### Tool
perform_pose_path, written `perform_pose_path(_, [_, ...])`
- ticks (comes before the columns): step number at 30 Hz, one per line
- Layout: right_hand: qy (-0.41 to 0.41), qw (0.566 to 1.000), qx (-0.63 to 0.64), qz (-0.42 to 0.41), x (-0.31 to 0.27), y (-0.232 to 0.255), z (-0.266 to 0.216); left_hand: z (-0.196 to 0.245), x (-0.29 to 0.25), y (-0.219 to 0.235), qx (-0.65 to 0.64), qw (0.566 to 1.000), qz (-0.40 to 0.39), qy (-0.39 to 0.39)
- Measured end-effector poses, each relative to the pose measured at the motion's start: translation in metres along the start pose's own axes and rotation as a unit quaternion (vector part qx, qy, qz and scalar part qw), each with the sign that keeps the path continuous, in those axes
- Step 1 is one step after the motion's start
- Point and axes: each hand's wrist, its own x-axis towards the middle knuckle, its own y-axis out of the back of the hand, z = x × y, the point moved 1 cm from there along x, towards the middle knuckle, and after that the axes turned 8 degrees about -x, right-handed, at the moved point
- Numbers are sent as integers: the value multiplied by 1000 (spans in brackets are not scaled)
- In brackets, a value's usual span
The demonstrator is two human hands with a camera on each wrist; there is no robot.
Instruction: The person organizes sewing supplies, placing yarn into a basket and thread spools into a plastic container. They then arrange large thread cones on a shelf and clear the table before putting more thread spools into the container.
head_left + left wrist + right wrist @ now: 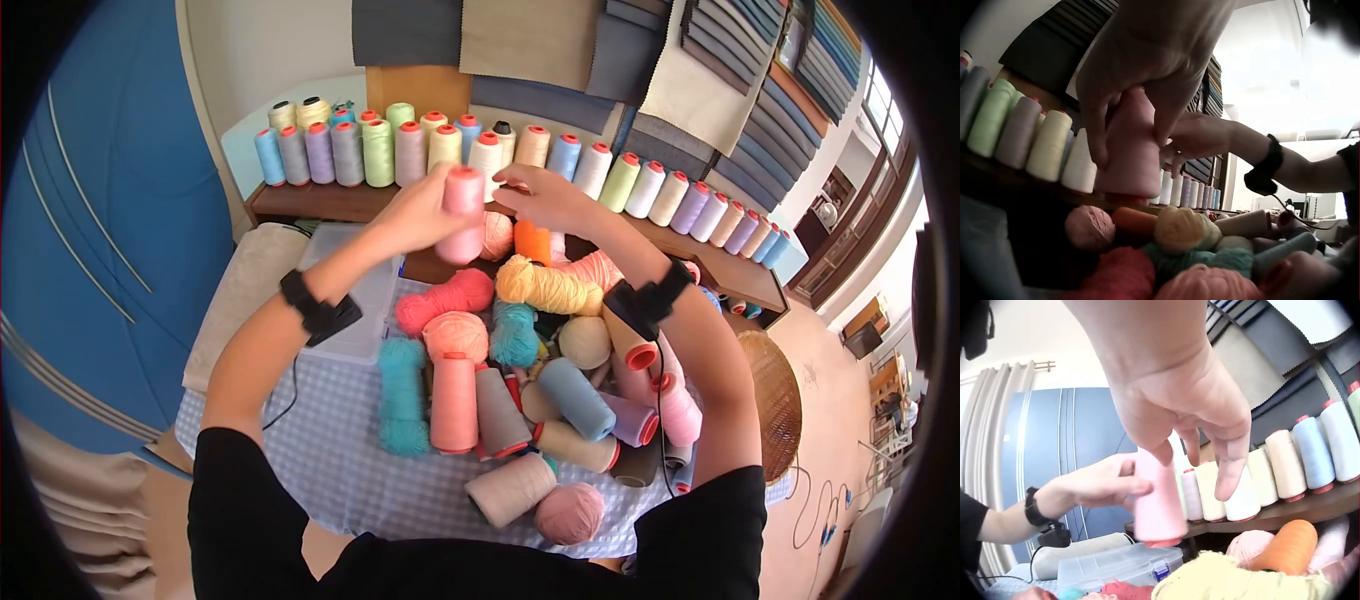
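Observation:
A pink cone of thread is gripped upright by my left hand, above the pile of yarn. In the left wrist view the left thumb and fingers pinch the pink cone from both sides. My right hand is just to the right of it, near the white cone on the shelf. In the right wrist view the right hand has its fingers loosely bent downward, holding nothing, in front of the white cone.
A row of coloured cones stands along the wooden shelf. Yarn skeins, balls and cones lie heaped on the checked cloth. A clear plastic box is left of the heap; a woven basket is at the right.

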Motion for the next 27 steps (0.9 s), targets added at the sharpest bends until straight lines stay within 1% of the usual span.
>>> perform_pose_path(1, [82,995,-52,19,-7,3,2,3,14,-7,-19,999,27,-13])
perform_pose_path(2, [90,990,-110,24,-16,9,7,7,28,-15,-20,999,28,-17])
perform_pose_path(3, [90,989,-114,27,-24,17,5,11,41,-22,-17,998,39,-37])
perform_pose_path(4, [39,977,-205,-36,-32,23,2,11,55,-31,-14,997,50,-57])
perform_pose_path(5, [-13,950,-295,-98,-42,28,0,9,69,-41,0,994,52,-100])
perform_pose_path(7, [16,928,-319,-192,-78,34,-19,5,95,-58,54,993,19,-104])
perform_pose_path(8, [-6,928,-308,-210,-103,38,-40,9,100,-62,51,993,22,-108])
perform_pose_path(9, [-28,928,-295,-227,-128,35,-56,12,104,-66,169,979,29,-112])
perform_pose_path(10, [10,899,-350,-264,-146,25,-55,14,108,-70,286,951,37,-114])
perform_pose_path(11, [47,864,-402,-300,-162,16,-53,15,112,-72,283,951,39,-116])
perform_pose_path(13, [-40,850,-334,-405,-182,3,-66,6,118,-74,343,932,71,-98])
perform_pose_path(14, [-41,851,-333,-405,-191,-2,-65,-9,127,-76,337,923,84,-166])
perform_pose_path(15, [-43,860,-325,-390,-199,-7,-63,-11,128,-74,338,923,81,-166])
perform_pose_path(17, [-44,871,-312,-376,-204,-12,-59,-15,126,-73,386,896,118,-184])
perform_pose_path(18, [-56,881,-299,-362,-204,-12,-57,-12,123,-72,411,886,119,-180])
perform_pose_path(20, [-69,891,-282,-350,-202,-9,-55,-14,121,-71,412,885,123,-180])
perform_pose_path(22, [-82,913,-284,-282,-191,8,-61,-17,121,-71,408,886,133,-176])
perform_pose_path(24, [-11,906,-363,-216,-175,41,-74,-19,118,-71,413,882,131,-187])
perform_pose_path(25, [12,945,-295,-140,-164,51,-65,-18,115,-71,417,877,128,-201])
perform_pose_path(26, [34,972,-224,-63,-152,60,-55,-19,112,-71,417,877,127,-200])
perform_pose_path(27, [24,980,-196,-25,-137,66,-47,-17,107,-68,401,875,154,-223])
